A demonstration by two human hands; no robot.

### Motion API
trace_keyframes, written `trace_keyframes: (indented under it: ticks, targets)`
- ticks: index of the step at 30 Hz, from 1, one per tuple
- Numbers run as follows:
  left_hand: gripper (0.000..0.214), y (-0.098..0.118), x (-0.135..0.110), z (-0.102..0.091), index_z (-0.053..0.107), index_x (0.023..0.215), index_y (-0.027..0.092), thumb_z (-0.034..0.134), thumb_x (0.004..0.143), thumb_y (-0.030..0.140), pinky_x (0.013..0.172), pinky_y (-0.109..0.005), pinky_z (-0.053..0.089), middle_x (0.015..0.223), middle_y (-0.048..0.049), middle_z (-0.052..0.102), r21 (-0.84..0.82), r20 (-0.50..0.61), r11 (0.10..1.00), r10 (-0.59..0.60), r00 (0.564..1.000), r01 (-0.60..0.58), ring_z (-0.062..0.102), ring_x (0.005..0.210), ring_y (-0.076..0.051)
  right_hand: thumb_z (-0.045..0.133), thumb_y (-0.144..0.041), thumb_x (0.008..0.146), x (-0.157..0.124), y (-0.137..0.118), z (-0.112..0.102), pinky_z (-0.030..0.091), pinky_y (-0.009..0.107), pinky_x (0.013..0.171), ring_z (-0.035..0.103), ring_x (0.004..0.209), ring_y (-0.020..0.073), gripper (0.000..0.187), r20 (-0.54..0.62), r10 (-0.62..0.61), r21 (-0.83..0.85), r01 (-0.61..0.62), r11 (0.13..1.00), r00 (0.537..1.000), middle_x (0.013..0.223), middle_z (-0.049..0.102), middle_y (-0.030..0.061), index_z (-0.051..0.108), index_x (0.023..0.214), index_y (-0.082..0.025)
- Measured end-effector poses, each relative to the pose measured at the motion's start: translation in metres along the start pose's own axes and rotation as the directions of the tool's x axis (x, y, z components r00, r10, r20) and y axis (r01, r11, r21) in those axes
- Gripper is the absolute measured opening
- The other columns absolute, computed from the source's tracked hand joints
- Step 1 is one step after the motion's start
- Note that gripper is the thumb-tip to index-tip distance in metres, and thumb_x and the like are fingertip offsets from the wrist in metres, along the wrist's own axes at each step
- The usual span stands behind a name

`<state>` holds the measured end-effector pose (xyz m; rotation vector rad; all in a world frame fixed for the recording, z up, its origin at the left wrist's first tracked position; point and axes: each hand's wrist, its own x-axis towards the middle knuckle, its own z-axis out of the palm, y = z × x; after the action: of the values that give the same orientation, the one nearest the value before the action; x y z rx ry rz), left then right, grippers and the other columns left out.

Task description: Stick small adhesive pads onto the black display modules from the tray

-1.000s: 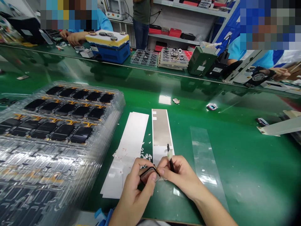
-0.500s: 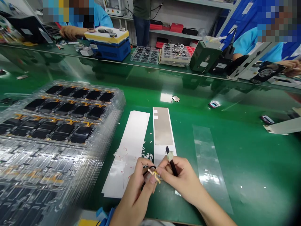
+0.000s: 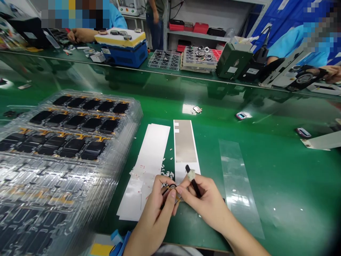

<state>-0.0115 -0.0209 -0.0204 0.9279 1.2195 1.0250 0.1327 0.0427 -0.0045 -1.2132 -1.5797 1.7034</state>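
My left hand is closed around a small dark display screen, mostly hidden by the fingers. A yellow-orange flex cable shows between the fingertips. My right hand grips a black pen-like tool wrapped with a pale wad near its upper end; its exact kind I cannot tell. The right thumb and index finger meet at the screen's edge, touching or nearly touching the left thumb. Just beyond the hands lies a white-edged strip sheet with a grey-beige surface.
Left stands a stack of clear plastic trays with black screens. White sheets and scattered white scraps lie beside the strip. A transparent film lies right. Co-workers sit across the bench, beyond a blue box.
My left thumb has shifted up over the flex cable, so less of it shows. The screen has turned slightly between the hands. Both hands keep their grip.
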Motion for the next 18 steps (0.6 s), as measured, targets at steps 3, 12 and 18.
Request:
trace_keyframes:
  ticks: [3,12,18]
  targets:
    - [0.026,-0.001,0.000,-0.001,0.037,0.105,0.025,0.039,0.101,0.050,0.052,-0.020,0.032,0.067,0.0070,0.041,0.019,0.011,1.000,0.011,1.000,-0.011,0.038,0.058,-0.011,0.063,-0.043,0.087,0.002,-0.001,0.001,0.031,0.023,0.050,0.035,0.051,0.0085,0.030,0.027,-0.006,0.061,0.004,0.998,1.000,0.057,0.048,-0.0057,0.059,0.072,-0.018]
    - [0.015,0.007,0.005,0.001,0.039,0.098,0.024,0.032,0.105,0.035,0.070,-0.028,0.046,0.078,0.0009,0.059,0.170,-0.003,0.982,0.086,0.996,-0.084,0.057,0.072,-0.016,0.036,-0.034,0.102,-0.018,-0.013,-0.029,0.047,0.031,0.081,0.057,0.092,0.0173,0.037,-0.320,-0.428,-0.307,0.334,0.891,0.845,0.087,0.059,0.0028,0.066,0.083,-0.024]
    - [0.013,0.003,0.008,0.005,0.043,0.100,0.023,0.032,0.104,0.030,0.075,-0.034,0.047,0.094,-0.0050,0.064,0.470,0.037,0.870,0.147,0.988,-0.147,0.063,0.085,-0.021,0.052,-0.023,0.096,-0.044,0.022,-0.017,0.055,0.023,0.063,0.060,0.075,0.0135,0.010,-0.370,-0.351,-0.248,0.273,0.929,0.860,0.088,0.057,0.0037,0.059,0.089,-0.020]
